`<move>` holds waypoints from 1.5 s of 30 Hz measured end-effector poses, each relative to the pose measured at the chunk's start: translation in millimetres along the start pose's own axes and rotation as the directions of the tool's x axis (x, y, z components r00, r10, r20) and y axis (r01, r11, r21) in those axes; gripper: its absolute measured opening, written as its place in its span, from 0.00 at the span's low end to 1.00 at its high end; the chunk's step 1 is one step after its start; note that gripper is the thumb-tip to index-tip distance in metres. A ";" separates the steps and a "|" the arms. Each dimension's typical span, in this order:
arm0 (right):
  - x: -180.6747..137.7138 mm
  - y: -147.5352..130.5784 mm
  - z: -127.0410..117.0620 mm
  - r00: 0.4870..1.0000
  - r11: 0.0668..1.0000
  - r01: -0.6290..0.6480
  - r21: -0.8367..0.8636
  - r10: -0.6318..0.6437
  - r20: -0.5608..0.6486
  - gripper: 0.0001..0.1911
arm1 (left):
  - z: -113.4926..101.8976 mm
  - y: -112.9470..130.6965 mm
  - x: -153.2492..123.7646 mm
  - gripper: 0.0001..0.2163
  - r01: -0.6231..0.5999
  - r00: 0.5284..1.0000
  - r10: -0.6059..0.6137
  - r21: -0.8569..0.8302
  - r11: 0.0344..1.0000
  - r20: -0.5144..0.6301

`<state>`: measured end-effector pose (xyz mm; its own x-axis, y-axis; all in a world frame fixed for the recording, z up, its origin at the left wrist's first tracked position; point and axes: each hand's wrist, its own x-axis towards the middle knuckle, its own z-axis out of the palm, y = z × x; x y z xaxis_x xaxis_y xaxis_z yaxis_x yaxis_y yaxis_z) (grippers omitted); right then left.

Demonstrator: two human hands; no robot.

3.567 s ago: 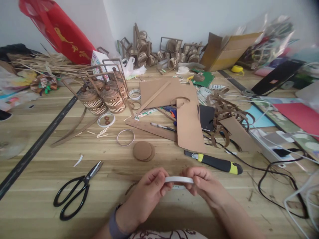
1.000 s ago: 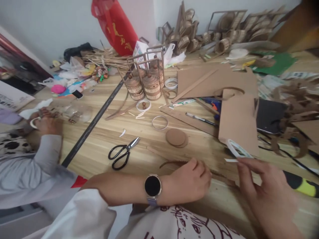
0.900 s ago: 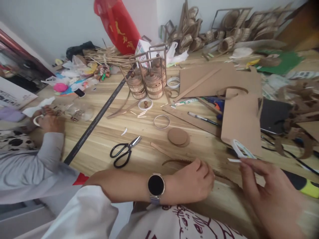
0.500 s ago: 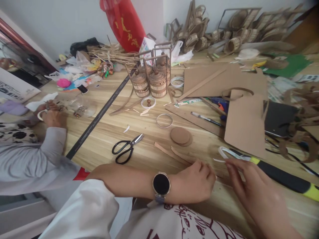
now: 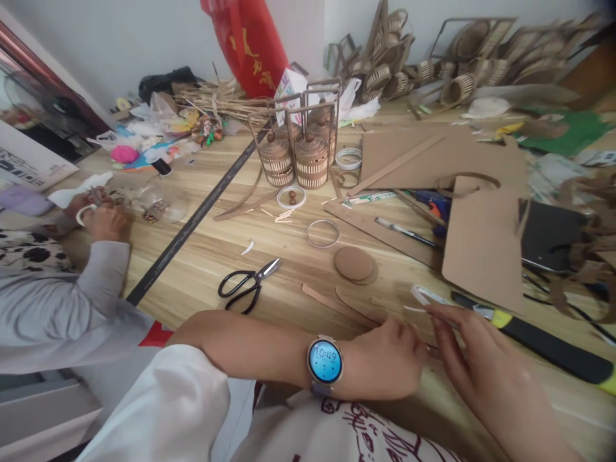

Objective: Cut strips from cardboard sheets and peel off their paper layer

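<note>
My left hand (image 5: 395,359), with a lit watch (image 5: 326,360) on its wrist, is closed at the table's front edge. Two thin brown cardboard strips (image 5: 320,297) run to it from the left, and its curled fingers grip one; the fingertips are hidden. Close by on the right, my right hand (image 5: 491,369) pinches a narrow white paper strip (image 5: 418,296) between thumb and forefinger, and the strip's free end curls up. Cardboard discs (image 5: 355,264) lie stacked beyond my left hand. Black-handled scissors (image 5: 257,280) rest partly open further left.
A yellow-black cutter (image 5: 543,343) lies beside my right hand. Cardboard sheets (image 5: 486,237), a pen (image 5: 404,231) and a ring (image 5: 323,233) are further back. Small lidded baskets (image 5: 312,163) stand at the centre. A co-worker's hands (image 5: 103,218) are at left, past a black strip (image 5: 192,221).
The watch face has lit up. My right hand and the white strip have shifted slightly left, my left hand slightly right. The whole view has moved a little.
</note>
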<state>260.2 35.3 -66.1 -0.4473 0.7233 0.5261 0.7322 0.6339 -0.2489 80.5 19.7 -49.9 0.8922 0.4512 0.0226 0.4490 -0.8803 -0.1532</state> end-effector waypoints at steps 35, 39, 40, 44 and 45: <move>-0.8 4.1 -60.1 0.971 0.963 -0.209 -0.168 0.184 -0.154 0.04 | -2.6 -23.1 -25.3 0.05 0.341 0.939 -0.245 -0.549 0.763 0.242; 1.3 4.1 -99.2 0.969 0.965 -0.248 -0.088 0.244 -0.047 0.06 | 7.9 -18.3 -16.0 0.05 0.390 0.912 -0.227 -0.545 0.742 0.343; 1.5 3.6 -110.2 0.961 0.961 -0.274 -0.037 0.275 0.030 0.07 | 9.6 -17.0 -13.2 0.04 0.391 0.911 -0.230 -0.536 0.748 0.343; 4.4 -5.5 -132.2 0.832 0.854 -0.473 0.216 0.352 0.429 0.13 | 14.0 -10.7 -0.4 0.04 0.357 0.927 -0.214 -0.543 0.760 0.310; 5.8 -8.7 -128.9 0.780 0.802 -0.536 0.262 0.352 0.518 0.14 | 14.7 -9.0 2.9 0.05 0.355 0.927 -0.212 -0.546 0.759 0.308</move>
<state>317.5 -1.3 43.9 -0.3567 0.9290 -0.0985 0.6928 0.1924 -0.6949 78.3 31.1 -62.9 0.7172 0.6502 -0.2508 0.6842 -0.5884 0.4310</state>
